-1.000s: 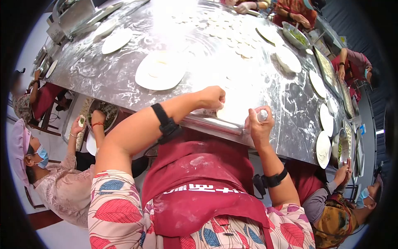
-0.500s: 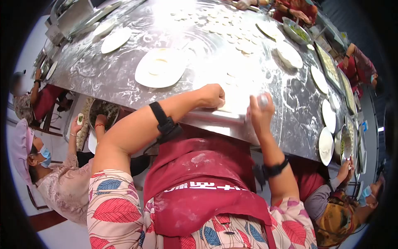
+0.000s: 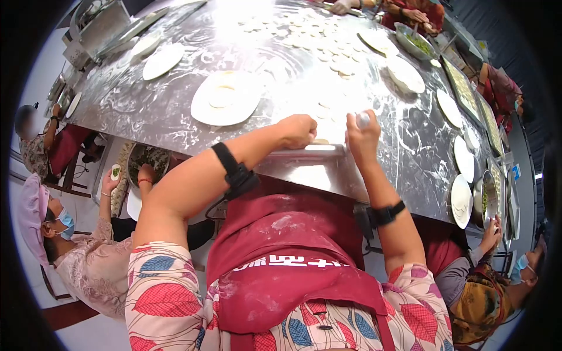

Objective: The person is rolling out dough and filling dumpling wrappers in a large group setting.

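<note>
Left hand (image 3: 300,131) curled nearly closed beside the dough piece (image 3: 320,141) at its four o'clock — hold unclear; right hand (image 3: 363,137), three o'clock, has fingers wrapped round a pale rod (image 3: 363,120) above the worktop (image 3: 410,190) — light, even pressure advisable.

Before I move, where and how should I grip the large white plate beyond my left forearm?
I would grip the plate by its left rim, coming from the left: it lies flat on the table, its rim looks bare, and a pale round piece sits in the middle.
</note>
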Demonstrator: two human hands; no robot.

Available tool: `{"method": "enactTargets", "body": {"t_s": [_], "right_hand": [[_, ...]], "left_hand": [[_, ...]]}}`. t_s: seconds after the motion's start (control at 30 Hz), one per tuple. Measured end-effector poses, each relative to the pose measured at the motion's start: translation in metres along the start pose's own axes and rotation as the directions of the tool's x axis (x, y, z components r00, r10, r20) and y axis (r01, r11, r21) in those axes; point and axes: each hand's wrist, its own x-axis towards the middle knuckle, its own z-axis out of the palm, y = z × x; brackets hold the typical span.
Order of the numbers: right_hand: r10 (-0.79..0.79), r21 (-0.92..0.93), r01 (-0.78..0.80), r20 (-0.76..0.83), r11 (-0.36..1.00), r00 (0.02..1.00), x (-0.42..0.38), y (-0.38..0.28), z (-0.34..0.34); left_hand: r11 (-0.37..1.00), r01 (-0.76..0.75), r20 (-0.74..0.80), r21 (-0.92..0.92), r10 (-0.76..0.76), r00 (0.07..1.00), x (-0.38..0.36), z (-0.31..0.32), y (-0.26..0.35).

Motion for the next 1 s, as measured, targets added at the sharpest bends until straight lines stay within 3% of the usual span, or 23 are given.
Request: {"method": "enactTargets", "body": {"t_s": [0.07, 0.2, 0.27, 0.3, 0.37, 0.4, 0.43, 0.47, 0.53, 0.6, 0.67, 0.7, 0.8, 0.87, 0.9, 1.0], "right_hand": [[0.086, 0.008, -0.087, 0.068, 0.996, 0.994, 0.01, -0.016, 0.005], [0.074, 0.012, -0.075, 0.073, 0.997, 0.995, -0.037, -0.028, -0.028], [0.124, 0.223, -0.148, 0.119, 0.963, 0.985, -0.065, -0.036, -0.038], [0.139, 0.171, -0.155, 0.102, 0.973, 0.985, -0.061, -0.038, -0.036], [0.174, 0.075, -0.177, 0.052, 0.981, 0.983, -0.034, -0.037, -0.023], [0.06, 0.031, -0.061, 0.013, 0.998, 0.998, -0.015, -0.008, -0.011], [0.052, -0.012, -0.052, 0.016, 0.999, 0.999, 0.001, -0.002, 0.0], [0.044, -0.058, -0.042, 0.023, 0.997, 0.999, 0.009, -0.001, 0.005], [0.056, -0.05, -0.055, 0.017, 0.997, 0.998, 0.003, -0.004, -0.001], [0.034, -0.025, -0.034, 0.026, 0.999, 0.999, -0.019, -0.012, -0.016], [0.148, 0.045, -0.15, 0.038, 0.988, 0.988, -0.056, -0.024, -0.034], [0.137, 0.044, -0.139, 0.043, 0.989, 0.99, -0.054, -0.027, -0.033], [0.166, 0.106, -0.17, 0.04, 0.98, 0.985, -0.038, -0.037, -0.025], [-0.026, -0.056, 0.024, -0.034, 0.998, 0.999, -0.003, 0.002, -0.001], [-0.016, -0.073, 0.015, -0.023, 0.997, 1.0, 0.001, 0.001, 0.0], [0.049, -0.07, -0.047, 0.024, 0.996, 0.999, 0.001, -0.011, -0.002]], "left_hand": [[1.0, 0.02, 0.024, -0.013, -0.02, 1.0, 0.009, 0.003, 0.001], [0.999, -0.012, 0.102, 0.03, 0.009, 0.995, 0.0, 0.0, 0.011], [1.0, -0.002, 0.083, 0.003, 0.002, 0.997, 0.001, 0.003, 0.0], [0.989, 0.039, 0.149, -0.143, -0.018, 0.989, -0.004, 0.0, -0.001], [0.998, 0.031, 0.156, -0.06, -0.021, 0.988, -0.003, -0.002, 0.003], [1.0, 0.023, 0.149, -0.017, -0.02, 0.989, -0.002, -0.006, 0.005], [0.998, 0.015, 0.091, 0.065, -0.021, 0.996, 0.002, -0.007, 0.01], [0.999, 0.02, 0.085, 0.036, -0.023, 0.996, 0.006, -0.004, 0.01], [0.999, 0.03, 0.058, -0.037, -0.028, 0.998, 0.01, 0.0, 0.01], [0.999, -0.02, 0.068, 0.046, 0.017, 0.998, 0.009, 0.003, 0.007], [0.994, -0.044, 0.065, 0.101, 0.037, 0.997, 0.005, 0.005, 0.001], [1.0, -0.021, 0.04, -0.014, 0.022, 0.999, 0.0, 0.004, 0.002], [0.999, 0.015, 0.164, -0.049, -0.007, 0.986, -0.008, -0.002, 0.011], [1.0, 0.017, 0.057, -0.024, -0.016, 0.998, 0.006, 0.004, 0.004], [1.0, 0.017, -0.003, -0.017, -0.018, 1.0, 0.008, 0.004, 0.008], [0.994, 0.084, 0.112, -0.069, -0.076, 0.991, 0.011, 0.002, 0.014]]}}
